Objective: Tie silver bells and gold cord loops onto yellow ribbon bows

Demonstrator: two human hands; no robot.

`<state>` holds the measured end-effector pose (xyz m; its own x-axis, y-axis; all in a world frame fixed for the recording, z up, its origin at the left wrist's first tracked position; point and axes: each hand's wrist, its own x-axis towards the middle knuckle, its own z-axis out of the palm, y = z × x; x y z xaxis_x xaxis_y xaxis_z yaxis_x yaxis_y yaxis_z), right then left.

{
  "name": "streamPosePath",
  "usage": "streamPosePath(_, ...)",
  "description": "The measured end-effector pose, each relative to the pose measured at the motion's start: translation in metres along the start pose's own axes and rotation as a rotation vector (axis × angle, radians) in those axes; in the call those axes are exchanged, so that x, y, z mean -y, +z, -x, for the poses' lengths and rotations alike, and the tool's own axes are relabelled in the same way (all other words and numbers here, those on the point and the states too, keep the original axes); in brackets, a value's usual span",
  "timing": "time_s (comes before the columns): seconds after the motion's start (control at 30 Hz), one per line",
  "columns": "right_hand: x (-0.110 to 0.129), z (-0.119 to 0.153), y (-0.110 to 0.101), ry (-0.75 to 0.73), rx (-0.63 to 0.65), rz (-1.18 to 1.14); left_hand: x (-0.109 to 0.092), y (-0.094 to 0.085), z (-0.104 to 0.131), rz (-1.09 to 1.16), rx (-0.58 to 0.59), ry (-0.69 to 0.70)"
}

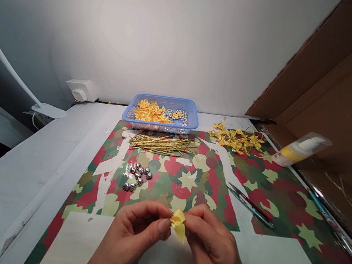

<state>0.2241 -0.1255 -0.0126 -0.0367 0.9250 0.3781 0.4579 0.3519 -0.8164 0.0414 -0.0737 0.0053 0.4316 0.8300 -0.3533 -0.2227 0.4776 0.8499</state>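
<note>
A small yellow ribbon bow (178, 224) is pinched between my two hands above the white sheet (81, 240) at the front of the table. My left hand (140, 234) grips its left side between thumb and forefinger. On the other side my right hand (211, 242) has its fingertips closed on the bow's right edge. Whatever lies behind the bow is hidden by the fingers. Beyond my left hand rests a loose cluster of silver bells (138, 175). Farther back lies a bundle of gold ties (162, 144).
A blue basket (159, 126) at the back holds yellow bows and silver bells. To its right sits a pile of yellow bows with ties (237, 140). Tweezers (252, 206) lie right of my hands; a pump bottle (297, 151) leans near the cardboard wall (337, 82). A lamp base (49, 110) stands left.
</note>
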Motion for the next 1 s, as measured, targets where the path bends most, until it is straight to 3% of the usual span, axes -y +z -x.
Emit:
streamPosePath(0.47,0.002,0.002,0.000,0.061,-0.014,-0.048,-0.008,0.011,0.005,0.044,-0.061,-0.032)
streamPosePath(1.0,0.000,0.003,-0.003,-0.009,0.009,-0.016,-0.017,0.015,0.008,0.096,-0.018,-0.117)
